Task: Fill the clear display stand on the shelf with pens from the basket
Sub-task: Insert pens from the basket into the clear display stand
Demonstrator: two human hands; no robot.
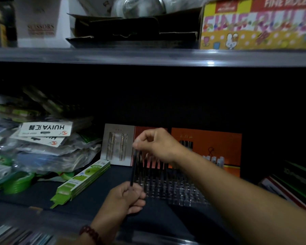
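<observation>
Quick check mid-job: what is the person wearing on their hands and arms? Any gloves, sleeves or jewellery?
No gloves: the left hand and right hand are bare. Both forearms are bare too, with no sleeve in view. A dark red beaded bracelet circles the left wrist. The right wrist shows no watch or band.

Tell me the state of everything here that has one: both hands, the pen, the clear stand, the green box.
right hand: grip pinches the pen's top end.
left hand: fingers curled round the pen's lower end.
pen: near upright, held at both ends.
clear display stand: partly filled, pens in back rows, front slots empty.
green box: lying flat on the shelf.
</observation>
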